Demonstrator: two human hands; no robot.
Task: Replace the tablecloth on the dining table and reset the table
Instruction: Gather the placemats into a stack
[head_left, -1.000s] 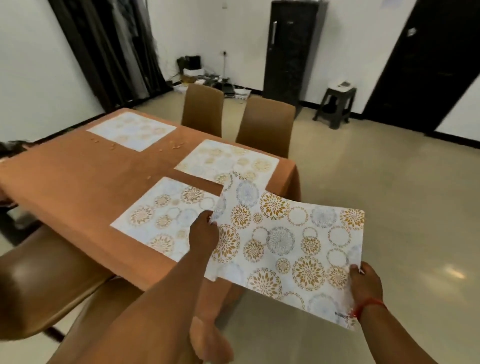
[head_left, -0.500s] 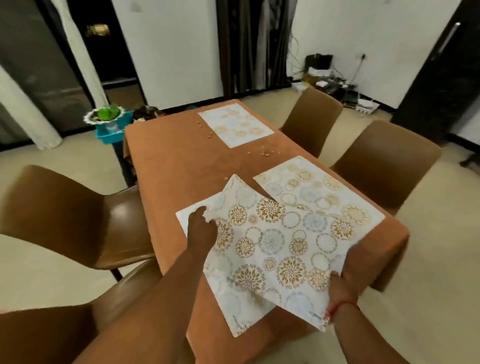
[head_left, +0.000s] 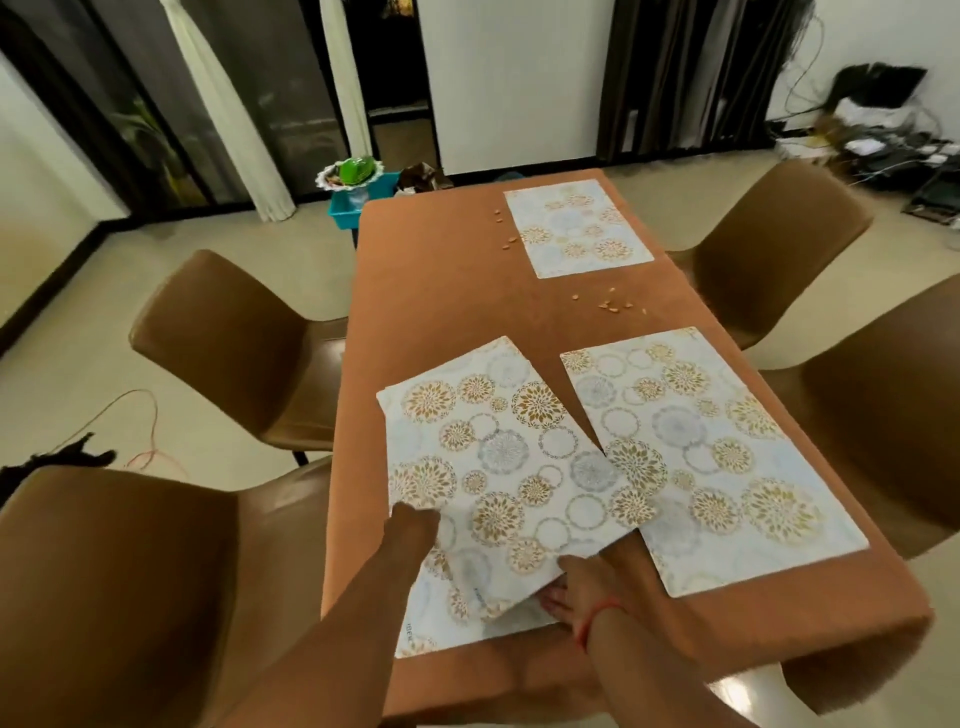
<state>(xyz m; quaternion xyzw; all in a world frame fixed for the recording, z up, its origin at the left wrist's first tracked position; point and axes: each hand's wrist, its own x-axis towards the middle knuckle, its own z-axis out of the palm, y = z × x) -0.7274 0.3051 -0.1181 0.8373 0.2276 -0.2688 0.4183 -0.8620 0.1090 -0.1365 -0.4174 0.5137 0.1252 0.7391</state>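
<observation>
An orange-brown tablecloth (head_left: 447, 312) covers the dining table. A white placemat with gold and grey flower circles (head_left: 509, 457) lies skewed on the near left part, on top of a second placemat (head_left: 421, 631) whose near edge shows beneath it. My left hand (head_left: 413, 522) pinches the top mat's left edge. My right hand (head_left: 576, 584) grips its near corner, fingers tucked under it. Two more placemats lie flat: one at the near right (head_left: 717, 467), one at the far right (head_left: 576, 226).
Crumbs (head_left: 608, 304) lie scattered on the cloth between the right-hand mats. Brown chairs stand on the left (head_left: 234, 338) and right (head_left: 779, 234). A blue basket with a green item (head_left: 353, 200) sits past the far left corner. Cables and clutter (head_left: 883, 140) fill the back right.
My hands carried the placemat from beside the table's end onto the table; it now lies over the near left mat. My view swung left along the table.
</observation>
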